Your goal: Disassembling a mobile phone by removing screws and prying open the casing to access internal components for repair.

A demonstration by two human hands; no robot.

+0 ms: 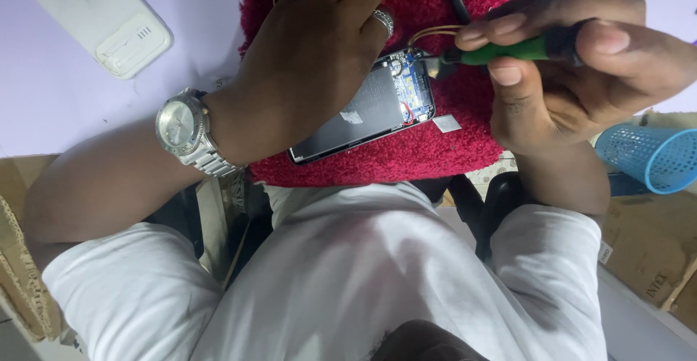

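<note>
Phone (363,118) with its back removed lies face down on a red cloth (443,147), near the cloth's front edge, with its blue circuit board (410,85) bared at the end that points toward the right hand. The left hand (305,56) lies over the phone's far side, fingers spread and pressed down, apparently to keep it from sliding on the soft pile; a ring sits on one finger and a silver watch (181,127) on the wrist. The right hand (573,63) is clamped on a green-handled tool (508,50), thumb and fingers pinching it like a pen, so the dark tip meets the board's edge at a low slant, a grip that favours fine control. Thin yellow wires (432,33) arc from the board toward the tip. A small pale square (446,123) lies on the cloth just beside the phone's open end. The cloth rests on a pale table (87,107); toward the table's far left corner lies a white handset (98,16), well apart. Off the table's right edge is a blue mesh basket (650,154), with cardboard boxes (650,248) below it.
</note>
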